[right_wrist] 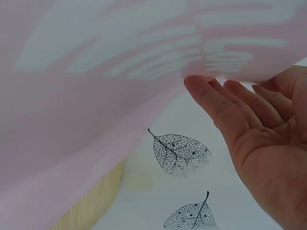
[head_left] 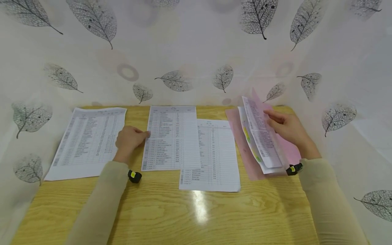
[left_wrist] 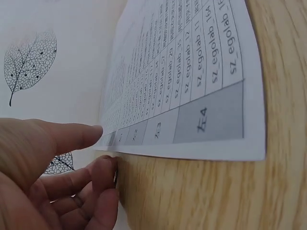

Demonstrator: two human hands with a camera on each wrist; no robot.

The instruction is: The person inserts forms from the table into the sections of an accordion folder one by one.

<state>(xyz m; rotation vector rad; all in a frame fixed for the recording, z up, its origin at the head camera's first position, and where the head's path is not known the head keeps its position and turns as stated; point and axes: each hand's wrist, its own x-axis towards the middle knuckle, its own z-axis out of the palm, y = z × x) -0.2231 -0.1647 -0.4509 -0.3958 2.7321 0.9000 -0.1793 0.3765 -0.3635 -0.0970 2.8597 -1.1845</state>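
In the head view my left hand (head_left: 130, 137) pinches the left edge of a printed list sheet (head_left: 171, 136) at the middle of the table. Seen from the left wrist, its thumb (left_wrist: 76, 136) lies over the sheet's edge and the other fingers curl below. My right hand (head_left: 288, 127) grips the raised flap of a pink folder (head_left: 289, 149) on the right. Several printed papers (head_left: 260, 136) stand tilted up inside it, with yellow and green marks along one edge. White lettering shows on the pink flap (right_wrist: 96, 110) in the right wrist view; the right thumb is mostly hidden.
Another list sheet (head_left: 218, 156) lies partly under the middle one. A third sheet (head_left: 85, 136) lies at the left of the wooden table (head_left: 159, 214). A white, leaf-patterned cloth (head_left: 196, 44) hangs behind the table's far edge and along both sides.
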